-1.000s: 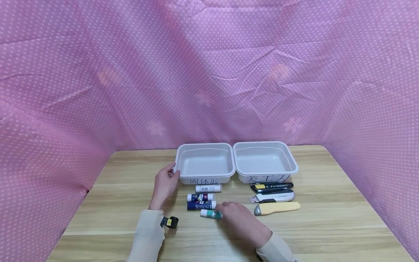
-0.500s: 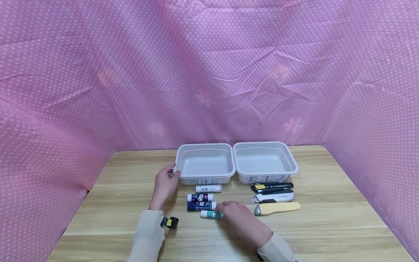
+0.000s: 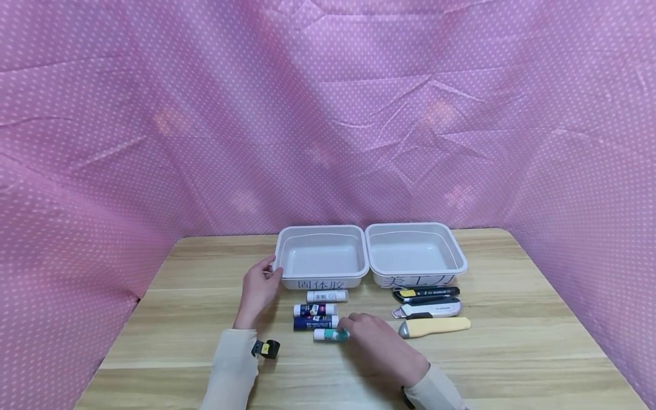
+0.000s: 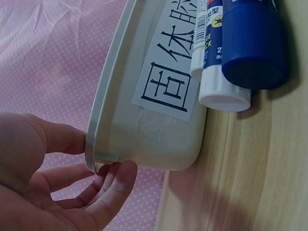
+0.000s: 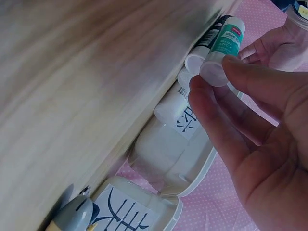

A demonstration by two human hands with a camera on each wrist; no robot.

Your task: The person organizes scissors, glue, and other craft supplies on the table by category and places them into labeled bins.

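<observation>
My left hand [image 3: 260, 289] grips the left corner of the left white plastic box [image 3: 322, 229] by its rim, fingers on both sides of the edge in the left wrist view. With thumb and fingertips, my right hand [image 3: 380, 344] pinches the right end of a green-and-white glue stick [image 3: 324, 335], low over the table. In the right wrist view this glue stick [image 5: 226, 44] overlaps the others. Just behind it lie a blue glue stick [image 3: 314, 323] and a blue-and-white one [image 3: 307, 310]. A white glue stick [image 3: 327, 296] lies before the labelled front of the left box.
A second labelled white box [image 3: 416, 275] adjoins the first on the right. In front of it lie three utility knives: black and yellow [image 3: 427, 294], white and black [image 3: 435, 308], and yellow [image 3: 438, 326]. Pink dotted cloth [image 3: 328, 142] hangs behind the wooden table [image 3: 523, 347].
Almost nothing differs. My right hand keeps its pinch on the green-and-white glue stick, shifted very slightly, and my left hand stays at the box rim.
</observation>
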